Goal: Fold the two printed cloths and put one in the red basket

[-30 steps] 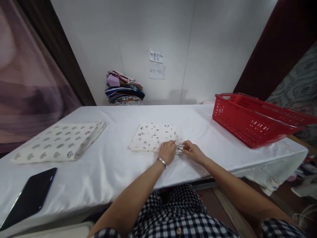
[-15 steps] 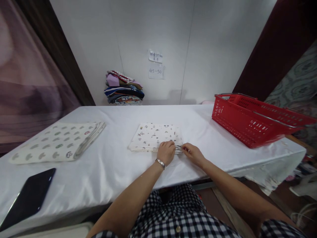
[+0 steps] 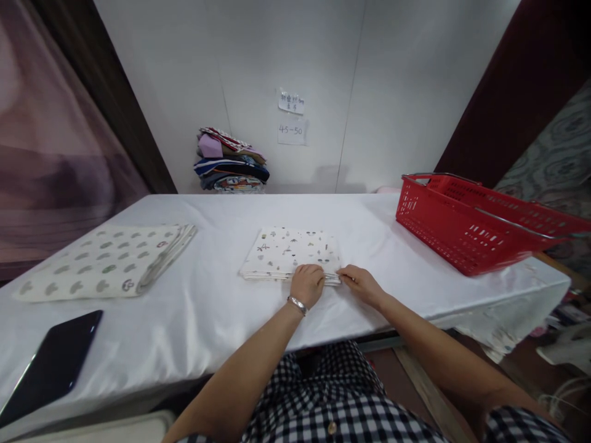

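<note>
Black-and-white checks: we wear a checked shirt [image 3: 364, 424] with a button at its front, just below the near edge of the surface.
Dark device: near us on the left, a flat black device [image 3: 55, 360] lies on the white cloth covering the surface [image 3: 212, 351].
Bracelet: a silvery bracelet [image 3: 298, 305] circles our left wrist.
Left hand: our left hand [image 3: 307, 286] lies over the near edge of the folded cloth, fingers bent; we cannot tell whether it grips or only presses.
Right hand: our right hand [image 3: 361, 285] pinches the near right corner of that cloth between thumb and fingers.
Folded cloth: the white folded cloth [image 3: 286, 252], dotted with small motifs, lies flat mid-surface, its layers showing along the near edge.
Mushroom-like print: to our left lies a larger folded fabric [image 3: 99, 261], well apart from our hands.
Red basket: on our right stands a perforated basket [image 3: 443, 227] with metal handles.
Fabric stack: a multicoloured stack [image 3: 231, 163] rises at the far edge.
Wall papers: beyond, two papers [image 3: 292, 131] hang on the pale wall [image 3: 397, 80], the lower reading "45-50".
</note>
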`<state>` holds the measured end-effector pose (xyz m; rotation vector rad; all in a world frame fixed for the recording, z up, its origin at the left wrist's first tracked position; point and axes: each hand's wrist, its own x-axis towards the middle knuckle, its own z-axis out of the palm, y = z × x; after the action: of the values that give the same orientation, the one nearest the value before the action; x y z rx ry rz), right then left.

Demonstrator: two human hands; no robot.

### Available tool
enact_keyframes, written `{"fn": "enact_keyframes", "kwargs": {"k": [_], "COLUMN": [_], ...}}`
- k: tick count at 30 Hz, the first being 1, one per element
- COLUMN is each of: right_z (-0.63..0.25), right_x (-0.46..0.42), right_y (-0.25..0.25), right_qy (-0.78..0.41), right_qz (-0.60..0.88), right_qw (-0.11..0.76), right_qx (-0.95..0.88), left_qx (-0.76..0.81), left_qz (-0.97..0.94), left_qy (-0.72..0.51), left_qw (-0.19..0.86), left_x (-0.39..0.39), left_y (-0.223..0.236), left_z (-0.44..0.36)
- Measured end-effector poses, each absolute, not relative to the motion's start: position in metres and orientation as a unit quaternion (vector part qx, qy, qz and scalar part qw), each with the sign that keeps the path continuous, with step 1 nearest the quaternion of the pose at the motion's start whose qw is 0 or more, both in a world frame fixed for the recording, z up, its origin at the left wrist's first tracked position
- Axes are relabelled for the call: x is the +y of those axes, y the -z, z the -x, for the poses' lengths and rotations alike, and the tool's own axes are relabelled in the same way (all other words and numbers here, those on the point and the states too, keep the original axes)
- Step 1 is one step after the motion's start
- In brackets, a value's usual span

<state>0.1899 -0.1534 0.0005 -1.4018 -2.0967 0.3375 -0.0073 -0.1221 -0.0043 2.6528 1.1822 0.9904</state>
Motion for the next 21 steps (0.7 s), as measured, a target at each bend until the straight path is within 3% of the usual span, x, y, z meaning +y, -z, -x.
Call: {"fn": "enact_keyframes", "kwargs": {"k": [10, 21], "right_z": [-0.1807, -0.1824], "right_x": [-0.1536, -0.1611], "right_y": [-0.002, -0.0068], "right_qy": [-0.128, -0.122], "right_qz": [0.537, 0.537], "right_qw": [0.323, 0.231], "right_qx": [-0.769, -0.802], "left_qx": [0.362, 0.392], "left_qz": [-0.867, -0.859], "left_qy": [-0.34, -0.323], "left_qw": [0.038, 0.067], "left_x": [-0.122, -0.1219], "left_y": [0.009, 0.0059], "left_z": [0.0061, 0.006]}}
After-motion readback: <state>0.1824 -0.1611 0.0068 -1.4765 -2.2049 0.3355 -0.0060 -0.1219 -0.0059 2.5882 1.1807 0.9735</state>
